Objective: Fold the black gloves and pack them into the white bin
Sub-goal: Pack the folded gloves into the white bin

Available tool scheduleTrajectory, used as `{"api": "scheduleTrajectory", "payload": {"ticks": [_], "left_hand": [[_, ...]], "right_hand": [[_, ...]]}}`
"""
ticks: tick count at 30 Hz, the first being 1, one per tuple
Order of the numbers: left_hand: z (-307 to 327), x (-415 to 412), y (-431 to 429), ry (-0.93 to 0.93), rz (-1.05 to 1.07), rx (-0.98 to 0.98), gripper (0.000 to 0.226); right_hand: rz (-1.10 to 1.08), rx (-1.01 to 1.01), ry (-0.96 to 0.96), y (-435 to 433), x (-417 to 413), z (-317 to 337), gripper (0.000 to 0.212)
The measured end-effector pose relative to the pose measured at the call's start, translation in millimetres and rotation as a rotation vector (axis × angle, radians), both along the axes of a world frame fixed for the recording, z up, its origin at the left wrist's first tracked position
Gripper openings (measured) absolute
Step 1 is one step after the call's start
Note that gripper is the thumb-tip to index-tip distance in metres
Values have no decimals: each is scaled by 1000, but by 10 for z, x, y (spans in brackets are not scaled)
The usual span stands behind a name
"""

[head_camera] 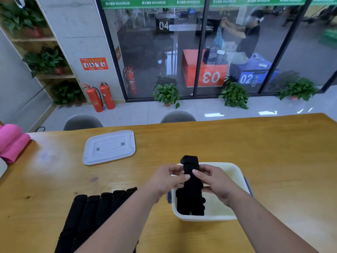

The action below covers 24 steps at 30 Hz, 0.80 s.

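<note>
One narrow black glove (190,168), dotted top, pinched by left grip (168,181), right grip (216,181), above white bin (236,173)

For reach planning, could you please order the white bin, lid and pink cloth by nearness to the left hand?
1. white bin, right beside the left hand
2. lid, ahead and left
3. pink cloth, far left table edge
</note>
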<state>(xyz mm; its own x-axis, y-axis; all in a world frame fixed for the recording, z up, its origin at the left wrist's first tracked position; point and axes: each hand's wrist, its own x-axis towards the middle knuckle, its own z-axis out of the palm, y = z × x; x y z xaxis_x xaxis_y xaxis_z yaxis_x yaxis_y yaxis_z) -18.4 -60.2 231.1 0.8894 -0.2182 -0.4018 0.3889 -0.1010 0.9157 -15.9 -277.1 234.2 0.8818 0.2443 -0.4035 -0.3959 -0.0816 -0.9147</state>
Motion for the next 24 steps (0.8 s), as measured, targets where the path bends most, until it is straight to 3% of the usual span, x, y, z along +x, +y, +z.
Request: {"api": "scheduleTrajectory", "payload": {"ticks": [5, 9, 14, 16, 21, 24], "left_hand": [[-170, -20, -3, 12, 15, 106, 34], [-245, -56, 31, -9, 50, 75, 37], [-270, -90, 78, -28, 92, 65, 36], [-275, -115, 99, -28, 113, 59, 35], [-318, -161, 180, -8, 150, 66, 36], [-372, -177, 232, 6, 161, 85, 36]], "right_hand": [[-38, -96, 62, -382, 20, -272, 24], [-94, -279, 64, -622, 51, -518, 18], [47, -968, -86, -659, 121, -829, 24], [93, -1112, -62, -597, 129, -853, 28], [168, -1055, 107, -519, 185, -1076, 36], [205, -944, 148, -513, 216, -1140, 23]]}}
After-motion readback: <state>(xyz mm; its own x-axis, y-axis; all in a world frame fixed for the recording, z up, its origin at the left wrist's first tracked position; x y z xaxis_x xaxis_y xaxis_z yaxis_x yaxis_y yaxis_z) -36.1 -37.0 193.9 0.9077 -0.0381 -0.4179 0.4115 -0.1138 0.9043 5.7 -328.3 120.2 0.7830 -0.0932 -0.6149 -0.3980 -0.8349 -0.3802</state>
